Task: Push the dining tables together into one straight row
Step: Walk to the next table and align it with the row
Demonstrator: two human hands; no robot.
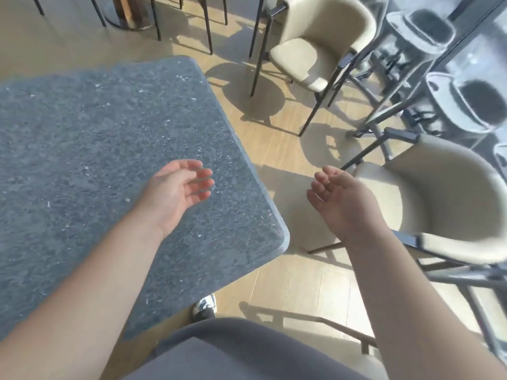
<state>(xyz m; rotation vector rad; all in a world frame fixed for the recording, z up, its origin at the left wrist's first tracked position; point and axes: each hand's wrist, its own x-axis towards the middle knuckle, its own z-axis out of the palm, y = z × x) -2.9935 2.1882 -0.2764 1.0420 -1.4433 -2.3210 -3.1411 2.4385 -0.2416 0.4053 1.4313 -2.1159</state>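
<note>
Dining table [96, 149], grey speckled top, fills the left of the view; its rounded near-right corner points at the person. Left hand [175, 192] hovers above the table's right edge, palm turned inward, fingers relaxed and slightly apart, gripping nothing. Right hand [338, 197] is off the table, over the wooden floor [288, 275], fingers loosely curled, empty. Cream chair [444, 209] just beside the right hand; second cream chair [318, 48] beyond the table's far-right corner.
</note>
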